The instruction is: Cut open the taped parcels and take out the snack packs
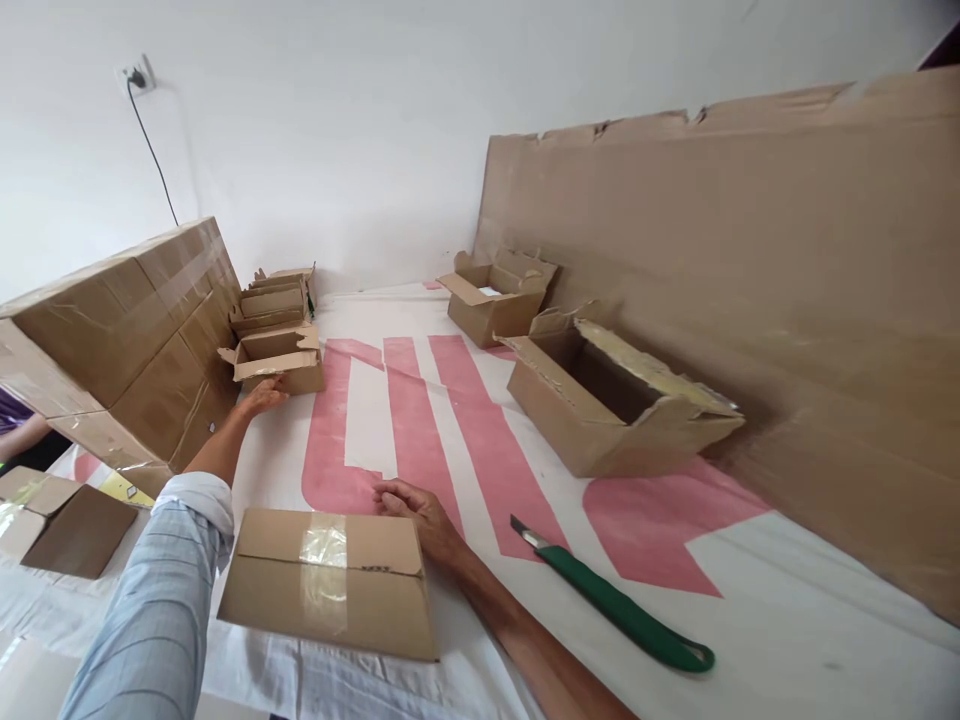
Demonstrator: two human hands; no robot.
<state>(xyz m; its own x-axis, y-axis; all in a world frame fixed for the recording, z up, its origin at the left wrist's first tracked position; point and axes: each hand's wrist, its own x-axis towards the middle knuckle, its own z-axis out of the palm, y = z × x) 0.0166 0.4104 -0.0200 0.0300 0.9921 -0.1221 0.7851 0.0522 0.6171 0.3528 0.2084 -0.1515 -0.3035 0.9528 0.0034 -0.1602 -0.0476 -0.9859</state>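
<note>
My left hand (262,397) reaches far forward and touches the front of a small open cardboard box (279,360); its fingers look stretched out, holding nothing. My right hand (416,512) rests on the far top edge of a small taped, closed cardboard box (330,580) lying close in front of me, fingers curled over its edge. A green-handled utility knife (619,608) lies on the white and red sheet to the right of that hand, blade out, untouched.
Large taped cartons (120,340) stand at left, with more small open boxes (274,300) behind. Two open boxes (607,395) (495,300) sit at right before a leaning cardboard sheet (750,300). Another flat box (56,520) and a person's arm (19,435) are at far left.
</note>
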